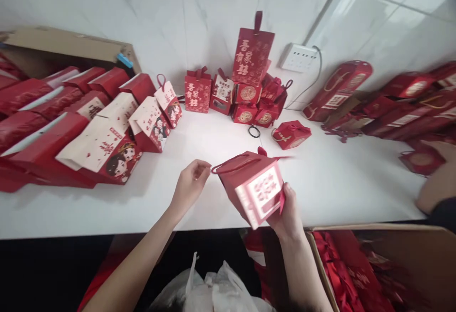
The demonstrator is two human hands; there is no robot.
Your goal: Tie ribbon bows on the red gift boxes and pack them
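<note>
A red gift box (233, 193) with a pale printed panel is tilted above the front of the white table. My right hand (287, 210) grips it from below and the right side, its thumb on the box edge beside a red ribbon. A dark red cord loop sticks out at the box's upper left. The tip of my left hand (194, 179) is at the end of that loop, thumb and fingers pinched together. Whether the cord is between the fingertips is too small to tell. Part of the box is blurred.
Rows of red and cream boxes (117, 112) fill the left of the white table (199, 136). Small red boxes (197, 91) stand along the wall near a power strip (299, 58). Another person's hand (440, 174) is at the right, above an open carton (377, 227).
</note>
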